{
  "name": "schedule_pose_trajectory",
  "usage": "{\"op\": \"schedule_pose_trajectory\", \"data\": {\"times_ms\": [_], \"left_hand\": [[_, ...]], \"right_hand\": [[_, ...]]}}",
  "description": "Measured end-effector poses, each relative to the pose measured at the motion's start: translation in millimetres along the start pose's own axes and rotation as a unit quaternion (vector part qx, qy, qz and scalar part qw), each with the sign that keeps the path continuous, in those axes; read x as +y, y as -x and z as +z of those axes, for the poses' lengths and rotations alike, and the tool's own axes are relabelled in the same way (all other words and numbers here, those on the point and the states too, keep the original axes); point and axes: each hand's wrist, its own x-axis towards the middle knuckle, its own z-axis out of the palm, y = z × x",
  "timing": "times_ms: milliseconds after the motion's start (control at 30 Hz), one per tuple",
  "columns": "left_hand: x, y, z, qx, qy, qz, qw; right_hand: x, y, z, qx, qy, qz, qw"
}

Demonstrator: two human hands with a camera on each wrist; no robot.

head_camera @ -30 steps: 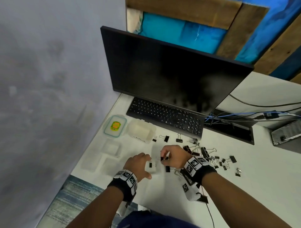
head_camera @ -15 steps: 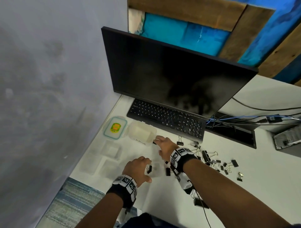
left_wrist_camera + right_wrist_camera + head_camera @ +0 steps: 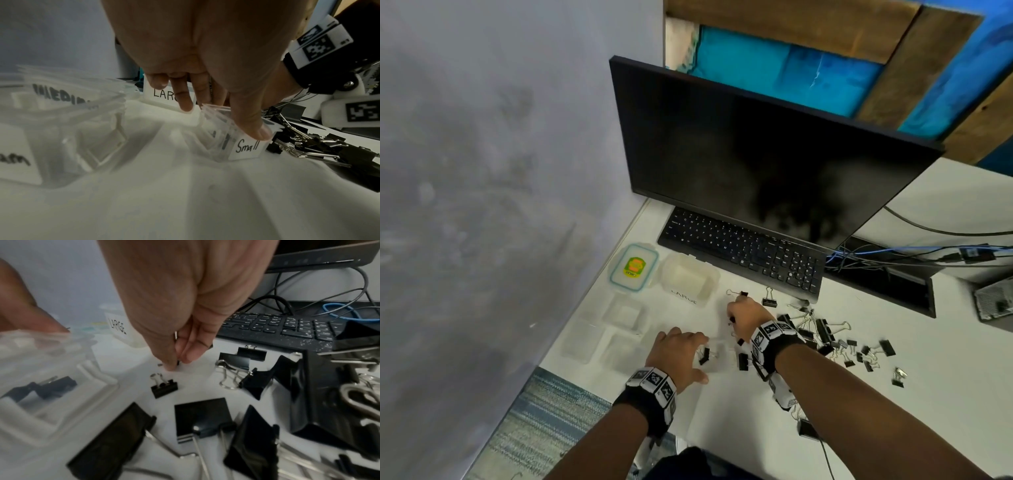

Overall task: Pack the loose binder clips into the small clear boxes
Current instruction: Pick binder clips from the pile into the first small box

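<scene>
Nearest, the left hand (image 3: 677, 353) steadies the box marked "Small" (image 3: 230, 142) – thumb curled onto its labelled corner, fingers over the far rim – with one clip (image 3: 704, 355) already lying inside. Just right of it loose clips (image 3: 835, 337) of several sizes litter the white desk (image 3: 945, 404), the heap thickest to the right. A little farther, the right hand (image 3: 747, 317) pinches a tiny clip (image 3: 178, 362) between thumb and fingertips, low at the desk surface, another small one (image 3: 164, 387) lying just near of it. To do this well, I would judge, lift the clip by its black body, carry it left over the open box and release low so it does not bounce out – and keep the left hand firm, since the light box would slide. Beyond stand the "LARGE" tub (image 3: 690, 281) and the keyboard (image 3: 743, 253).
</scene>
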Motion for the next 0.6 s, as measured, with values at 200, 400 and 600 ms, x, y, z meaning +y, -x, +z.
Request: {"op": "schedule_pose_trajectory", "data": {"times_ms": [200, 400, 600], "left_hand": [[-4.3, 4.6, 2.9, -0.001, 0.042, -0.014, 0.999], [4.5, -2.2, -3.7, -0.007, 0.039, -0.015, 0.999], [9.7, -9.0, 3.0, -0.018, 0.021, 0.002, 1.0]], "right_hand": [[-3.8, 24.0, -16.0, 0.084, -0.03, 0.028, 0.996], [0.2, 50.4, -12.9, 0.043, -0.271, -0.021, 0.961], [22.1, 69.1, 7.8, 0.119, -0.257, 0.008, 0.959]]}}
